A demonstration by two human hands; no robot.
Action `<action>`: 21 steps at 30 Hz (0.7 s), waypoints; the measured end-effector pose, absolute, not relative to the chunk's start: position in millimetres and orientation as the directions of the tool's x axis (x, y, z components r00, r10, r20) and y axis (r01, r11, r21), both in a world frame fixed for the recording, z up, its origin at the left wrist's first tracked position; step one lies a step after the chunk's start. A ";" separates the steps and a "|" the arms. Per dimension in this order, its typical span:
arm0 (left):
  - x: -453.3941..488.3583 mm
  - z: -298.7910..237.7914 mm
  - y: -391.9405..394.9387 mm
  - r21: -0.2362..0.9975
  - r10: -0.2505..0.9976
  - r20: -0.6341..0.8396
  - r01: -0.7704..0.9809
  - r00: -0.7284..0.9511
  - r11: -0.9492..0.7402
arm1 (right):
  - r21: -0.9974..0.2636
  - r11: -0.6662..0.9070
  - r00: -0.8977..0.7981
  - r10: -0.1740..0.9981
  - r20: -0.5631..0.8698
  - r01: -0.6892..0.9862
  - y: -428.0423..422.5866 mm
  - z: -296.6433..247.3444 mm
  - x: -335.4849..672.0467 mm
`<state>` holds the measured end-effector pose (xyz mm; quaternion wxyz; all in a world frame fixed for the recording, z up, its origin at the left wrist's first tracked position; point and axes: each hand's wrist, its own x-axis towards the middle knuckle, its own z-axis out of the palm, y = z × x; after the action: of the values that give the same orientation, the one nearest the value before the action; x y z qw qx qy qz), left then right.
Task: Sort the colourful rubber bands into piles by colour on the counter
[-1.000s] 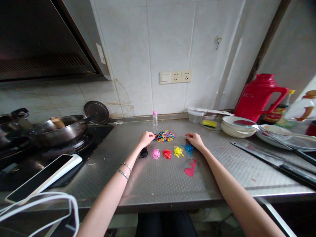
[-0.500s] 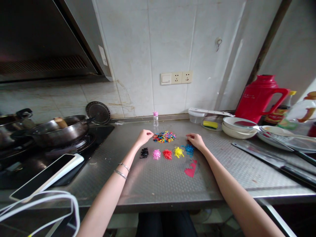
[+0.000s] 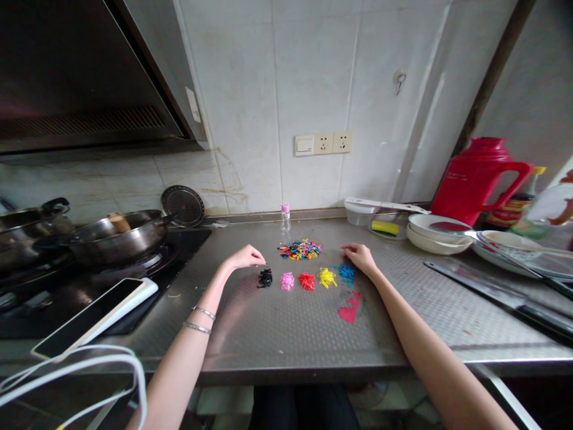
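Note:
My left hand (image 3: 247, 257) is pinched above the pile of black rubber bands (image 3: 265, 278), with a thin dark band just showing at the fingertips. To the right of that pile, in a row, lie small heaps of pink bands (image 3: 287, 281), red bands (image 3: 307, 281), yellow bands (image 3: 327, 276) and blue bands (image 3: 346, 274). Behind the row is a mixed, many-coloured pile of bands (image 3: 299, 249). My right hand (image 3: 359, 258) rests on the counter beside the blue heap, fingers loosely stretched, nothing visible in them.
A small clear bottle with a pink cap (image 3: 285, 218) stands behind the mixed pile. A torn red piece (image 3: 349, 309) lies in front of the blue heap. Bowls (image 3: 430, 242), a knife (image 3: 474, 286) and a red thermos (image 3: 470, 179) are at right; a pan (image 3: 116, 242) and phone (image 3: 96, 316) at left.
My left hand has moved from the left edge of the mixed pile leftward and nearer, to above the black pile. My right hand has stayed by the blue heap.

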<state>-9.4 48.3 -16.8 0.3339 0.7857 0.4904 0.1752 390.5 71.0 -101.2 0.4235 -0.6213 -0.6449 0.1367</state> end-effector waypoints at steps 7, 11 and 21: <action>-12.9 -21.4 43.2 0.702 0.863 -0.177 0.676 0.473 -0.226 | -0.687 0.198 0.125 0.912 0.390 0.699 69.1 -99.6 388.8; -17.8 -24.1 44.9 0.708 0.884 -0.170 0.678 0.436 -0.198 | -0.669 0.202 0.117 0.910 0.399 0.715 66.8 -98.2 386.7; -12.8 -38.9 59.5 0.694 0.947 0.117 0.657 0.298 -0.293 | -0.600 0.304 0.009 0.888 0.461 0.740 62.7 -84.4 370.8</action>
<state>-12.8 59.5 -38.9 0.2716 0.7585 0.5289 0.2668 370.8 62.7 -84.4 0.4060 -0.5828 -0.6981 0.0911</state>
